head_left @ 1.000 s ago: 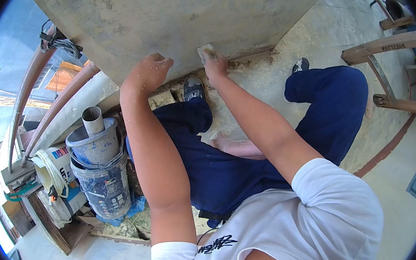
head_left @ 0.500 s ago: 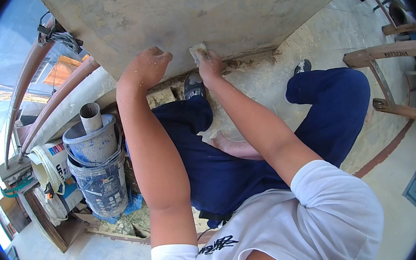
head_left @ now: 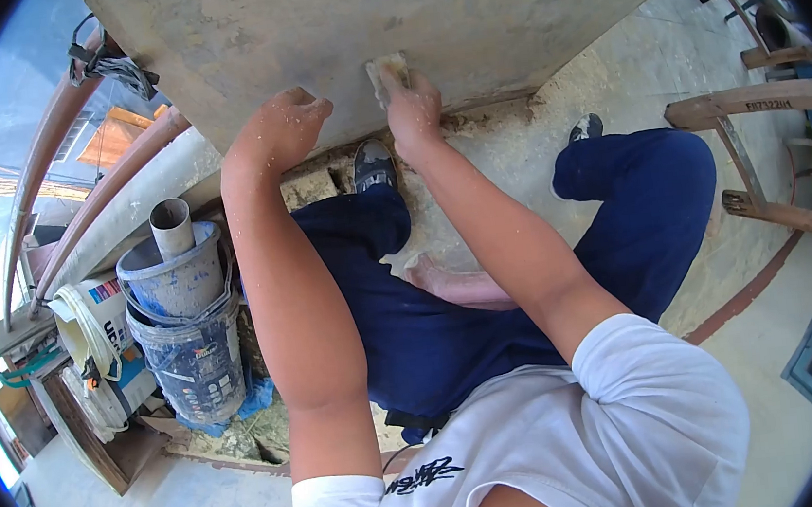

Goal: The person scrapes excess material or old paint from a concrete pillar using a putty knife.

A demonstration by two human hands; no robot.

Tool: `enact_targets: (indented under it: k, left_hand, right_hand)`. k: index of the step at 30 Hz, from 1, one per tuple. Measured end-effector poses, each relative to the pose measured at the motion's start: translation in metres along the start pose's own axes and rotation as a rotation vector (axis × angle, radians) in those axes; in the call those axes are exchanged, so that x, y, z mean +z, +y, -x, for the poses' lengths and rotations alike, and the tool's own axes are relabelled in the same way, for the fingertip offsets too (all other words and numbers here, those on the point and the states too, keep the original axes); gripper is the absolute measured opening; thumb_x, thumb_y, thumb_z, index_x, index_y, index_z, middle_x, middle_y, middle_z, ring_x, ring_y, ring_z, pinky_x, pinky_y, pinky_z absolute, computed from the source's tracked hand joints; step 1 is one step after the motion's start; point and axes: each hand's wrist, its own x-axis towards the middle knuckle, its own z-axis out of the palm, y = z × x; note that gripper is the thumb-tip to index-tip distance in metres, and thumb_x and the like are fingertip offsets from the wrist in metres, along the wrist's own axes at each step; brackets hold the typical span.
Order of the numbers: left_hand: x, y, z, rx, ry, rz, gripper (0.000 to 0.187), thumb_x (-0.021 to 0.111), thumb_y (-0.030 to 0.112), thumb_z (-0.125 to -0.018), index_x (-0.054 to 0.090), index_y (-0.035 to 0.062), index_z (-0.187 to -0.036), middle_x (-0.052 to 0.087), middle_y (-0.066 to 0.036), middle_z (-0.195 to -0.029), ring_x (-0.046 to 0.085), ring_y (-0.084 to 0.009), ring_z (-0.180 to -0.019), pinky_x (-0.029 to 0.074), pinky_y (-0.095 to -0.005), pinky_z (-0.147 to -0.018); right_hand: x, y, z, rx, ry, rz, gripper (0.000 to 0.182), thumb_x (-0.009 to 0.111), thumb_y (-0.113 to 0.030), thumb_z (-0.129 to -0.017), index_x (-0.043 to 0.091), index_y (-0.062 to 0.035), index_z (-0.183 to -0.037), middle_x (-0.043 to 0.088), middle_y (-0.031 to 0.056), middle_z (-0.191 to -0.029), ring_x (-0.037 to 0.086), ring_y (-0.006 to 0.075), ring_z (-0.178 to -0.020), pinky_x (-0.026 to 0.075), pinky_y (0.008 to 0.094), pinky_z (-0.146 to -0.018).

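My right hand (head_left: 414, 108) is closed around a small flat scraper (head_left: 388, 66), pale and smeared with plaster, whose blade lies against the grey plastered wall (head_left: 491, 20). My left hand (head_left: 284, 128) is curled close to the same wall, left of the scraper; white specks dot its skin. Whatever sits inside those curled fingers, if anything, is hidden. Between my legs, partly behind my right forearm, lies a pinkish, dusty object (head_left: 463, 285) whose kind I cannot make out.
At my left, a paint-stained bucket (head_left: 174, 276) holding a grey pipe (head_left: 172, 229) sits in a larger bucket (head_left: 192, 367). A white container (head_left: 95, 318) stands beside them. Wooden trestles (head_left: 748, 103) are at right. My shoe (head_left: 374, 166) is near the wall's base.
My right hand and the scraper have moved a little up the wall. My left hand stays curled in nearly the same place. The whole view has shifted slightly.
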Motion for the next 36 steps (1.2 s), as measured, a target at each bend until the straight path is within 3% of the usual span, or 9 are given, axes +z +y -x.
enact_targets:
  k: [4,6,14,16,22,24,32,34,36]
  left_hand:
    - [0.0,0.004,0.001,-0.15,-0.003,0.187,0.033,0.049,0.023,-0.086,0.062,0.0041,-0.11,0.062,-0.009,-0.11,0.062,-0.0262,-0.087,0.048,-0.0329,-0.078]
    - [-0.005,0.001,0.004,-0.363,-0.014,0.411,0.045,0.048,0.034,-0.084,0.061,0.0044,-0.115,0.059,-0.015,-0.121,0.054,-0.0334,-0.113,0.04,-0.0366,-0.097]
    - [-0.004,-0.008,0.012,-0.371,-0.025,0.435,0.036,0.048,0.024,-0.084,0.063,0.0038,-0.109,0.061,-0.017,-0.116,0.057,-0.0341,-0.105,0.043,-0.0376,-0.094]
    - [-0.006,-0.022,0.017,-0.163,-0.028,0.32,0.036,0.043,0.021,-0.088,0.059,-0.0008,-0.112,0.061,-0.011,-0.106,0.064,-0.0248,-0.085,0.048,-0.0311,-0.076]
    - [-0.012,-0.029,0.015,-0.17,0.026,0.348,0.04,0.043,0.024,-0.086,0.059,0.0003,-0.114,0.062,-0.012,-0.111,0.065,-0.0247,-0.088,0.048,-0.0316,-0.076]
    - [-0.007,-0.025,0.015,-0.175,0.028,0.346,0.03,0.042,0.016,-0.086,0.059,0.0007,-0.105,0.061,-0.014,-0.112,0.061,-0.0296,-0.096,0.048,-0.0351,-0.082]
    - [-0.003,-0.045,0.022,-0.213,-0.001,0.361,0.04,0.043,0.024,-0.087,0.059,0.0031,-0.116,0.06,-0.011,-0.116,0.064,-0.0238,-0.094,0.049,-0.0332,-0.078]
    - [-0.013,-0.029,0.024,-0.336,-0.017,0.383,0.037,0.042,0.02,-0.087,0.059,0.0001,-0.114,0.06,-0.012,-0.116,0.063,-0.0249,-0.097,0.05,-0.0328,-0.08]
    - [0.0,-0.045,0.018,-0.377,-0.012,0.46,0.033,0.038,0.018,-0.088,0.062,0.0063,-0.109,0.054,-0.014,-0.127,0.052,-0.0338,-0.113,0.042,-0.0389,-0.096]
  right_hand:
    - [0.011,-0.029,0.014,-0.026,-0.055,-0.234,0.024,0.065,-0.023,-0.088,0.062,0.0001,-0.087,0.062,0.0057,-0.077,0.055,0.0105,-0.066,0.044,0.0275,-0.059]
    - [0.003,0.01,-0.006,-0.084,0.011,0.15,0.022,0.064,-0.022,-0.088,0.062,-0.0001,-0.088,0.062,0.0052,-0.078,0.055,0.0108,-0.066,0.043,0.0271,-0.058]
    - [0.012,-0.068,0.017,-0.047,-0.094,-0.21,0.021,0.065,-0.021,-0.088,0.062,0.0,-0.085,0.062,0.0041,-0.074,0.056,0.0116,-0.062,0.044,0.0265,-0.055]
    - [0.014,-0.059,0.013,-0.092,-0.106,-0.261,0.022,0.065,-0.021,-0.088,0.063,0.0002,-0.084,0.063,0.0042,-0.074,0.056,0.0119,-0.062,0.044,0.0271,-0.056]
    - [0.017,0.038,0.005,-0.059,-0.037,0.476,0.028,0.066,-0.025,-0.086,0.061,0.0021,-0.079,0.061,0.0094,-0.07,0.057,0.0155,-0.061,0.045,0.032,-0.056]
    - [0.032,0.035,0.016,-0.112,0.009,0.387,0.036,0.066,-0.039,-0.082,0.062,-0.0032,-0.08,0.063,0.0182,-0.076,0.059,0.0381,-0.074,0.044,0.0439,-0.068]
    - [0.037,0.057,0.011,-0.114,0.047,0.454,0.038,0.066,-0.04,-0.082,0.06,-0.0025,-0.079,0.062,0.0181,-0.075,0.059,0.0366,-0.073,0.043,0.0445,-0.067]
    - [0.038,0.042,0.019,-0.146,0.047,0.451,0.031,0.065,-0.026,-0.087,0.06,0.0036,-0.078,0.06,0.0102,-0.069,0.058,0.0186,-0.063,0.044,0.0349,-0.06]
    - [0.048,0.026,0.031,-0.124,0.009,0.355,0.031,0.065,-0.026,-0.086,0.06,0.0036,-0.079,0.06,0.0099,-0.069,0.058,0.0182,-0.063,0.044,0.0348,-0.059]
